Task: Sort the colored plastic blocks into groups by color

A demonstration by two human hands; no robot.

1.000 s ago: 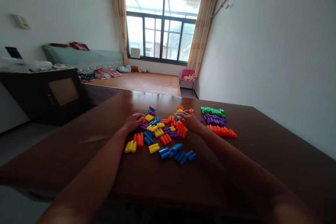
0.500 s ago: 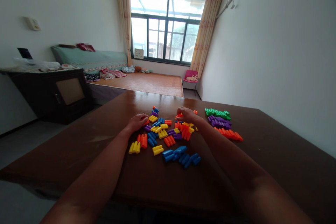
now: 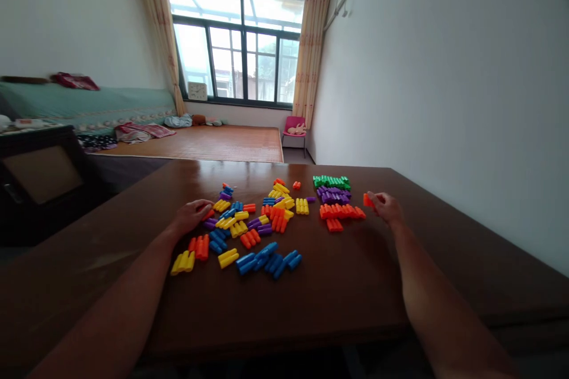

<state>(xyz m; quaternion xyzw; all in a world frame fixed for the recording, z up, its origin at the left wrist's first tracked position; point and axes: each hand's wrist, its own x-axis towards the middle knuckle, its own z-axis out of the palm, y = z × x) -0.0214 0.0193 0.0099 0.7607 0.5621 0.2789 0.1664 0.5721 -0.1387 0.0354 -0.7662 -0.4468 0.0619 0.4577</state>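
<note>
Fingers of my right hand (image 3: pixel 386 207) pinch an orange piece (image 3: pixel 368 200) at the right end of the orange row (image 3: pixel 341 212). Behind that row lie a purple row (image 3: pixel 333 195) and a green row (image 3: pixel 331 182). My left hand (image 3: pixel 194 215) rests at the left edge of the mixed pile, its fingers closed on an orange piece (image 3: pixel 208 213). The pile holds yellow pieces (image 3: pixel 302 206), purple ones (image 3: pixel 265 229) and orange ones (image 3: pixel 251 239). Several blue pieces (image 3: pixel 267 259) lie nearest the front.
Everything lies on a brown table (image 3: pixel 338 302). Beyond it are a bed (image 3: pixel 222 139), a pink chair (image 3: pixel 294 127) and a window. A dark cabinet (image 3: pixel 44 177) stands at the left, and a white wall runs along the right.
My right hand has moved from the pile to the right, past the orange row, with an orange piece. The view has turned right. My left hand remains by the pile.
</note>
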